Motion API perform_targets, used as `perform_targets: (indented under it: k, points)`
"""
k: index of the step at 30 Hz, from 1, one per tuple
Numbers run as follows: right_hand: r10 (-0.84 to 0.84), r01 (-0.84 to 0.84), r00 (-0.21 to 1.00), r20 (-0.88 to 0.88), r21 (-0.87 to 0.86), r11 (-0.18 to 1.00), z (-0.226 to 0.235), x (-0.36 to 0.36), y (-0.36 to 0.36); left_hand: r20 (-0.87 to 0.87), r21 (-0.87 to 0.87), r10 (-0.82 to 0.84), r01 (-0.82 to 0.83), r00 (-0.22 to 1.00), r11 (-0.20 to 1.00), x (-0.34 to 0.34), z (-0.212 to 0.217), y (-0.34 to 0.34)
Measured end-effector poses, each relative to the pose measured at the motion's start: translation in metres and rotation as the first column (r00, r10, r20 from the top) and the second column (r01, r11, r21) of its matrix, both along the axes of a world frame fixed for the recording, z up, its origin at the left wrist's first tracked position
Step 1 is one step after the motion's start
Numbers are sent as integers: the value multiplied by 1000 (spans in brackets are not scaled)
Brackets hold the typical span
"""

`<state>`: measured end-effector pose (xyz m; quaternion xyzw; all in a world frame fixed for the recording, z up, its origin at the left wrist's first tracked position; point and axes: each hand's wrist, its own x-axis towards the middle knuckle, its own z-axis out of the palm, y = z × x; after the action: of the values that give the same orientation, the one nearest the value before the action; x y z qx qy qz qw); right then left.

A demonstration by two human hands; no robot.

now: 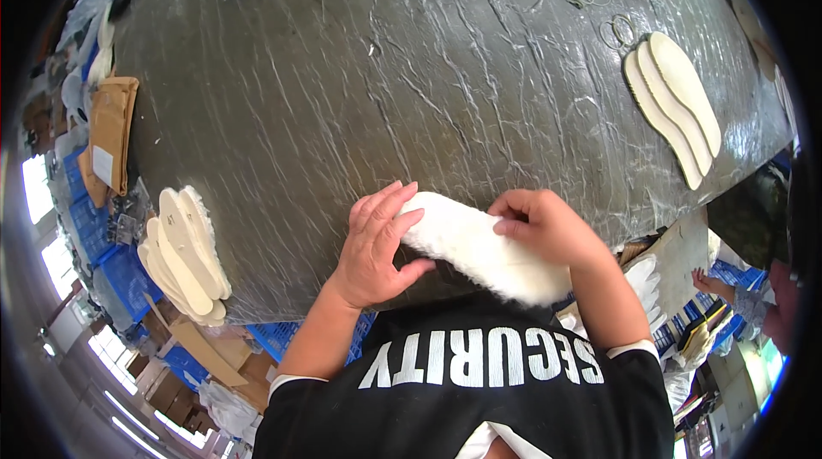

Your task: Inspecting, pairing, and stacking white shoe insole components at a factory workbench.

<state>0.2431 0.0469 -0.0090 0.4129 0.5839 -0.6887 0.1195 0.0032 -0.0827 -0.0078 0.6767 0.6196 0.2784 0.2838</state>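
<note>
The white fleecy insole (467, 241) lies at the near edge of the table (325, 108), its long axis slanting from the spread left hand (377, 241), at its upper-left end, rightward-down beneath the curled right hand (544, 223), whose pinch one cannot tell.

The left forearm (315, 335) is slanting inward; the left grip (374, 245) is pointing its fingers (377, 209) forward-right, its thumb (417, 270) standing apart. The right forearm (610, 298) is leaning forward-left; the right grip (548, 225) is holding its fingers (519, 199) bent, thumb (512, 229) close to the forefinger.
</note>
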Motion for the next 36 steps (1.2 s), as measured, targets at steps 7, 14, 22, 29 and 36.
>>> perform_targets:
  k: [7,14,22,29,36]
  points:
    - [-464,208,873,-152,-745,634,-30,18,-4,33,209,-95,86,995,974,2,16,24]
    - [-516,93,844,-150,-905,416,-44,20,-22,314,173,-181,132,932,976,-8,13,28]
    - [-385,153,899,-207,-676,721,-30,51,5,579,-365,337,-134,743,921,-24,-11,-17]
    - [-210,167,952,-221,-196,966,-19,49,2,487,-379,399,-224,777,898,-26,-19,-32]
    - [11,-320,912,410,693,646,22,1,-20,-337,135,197,-159,921,978,-12,-17,-28]
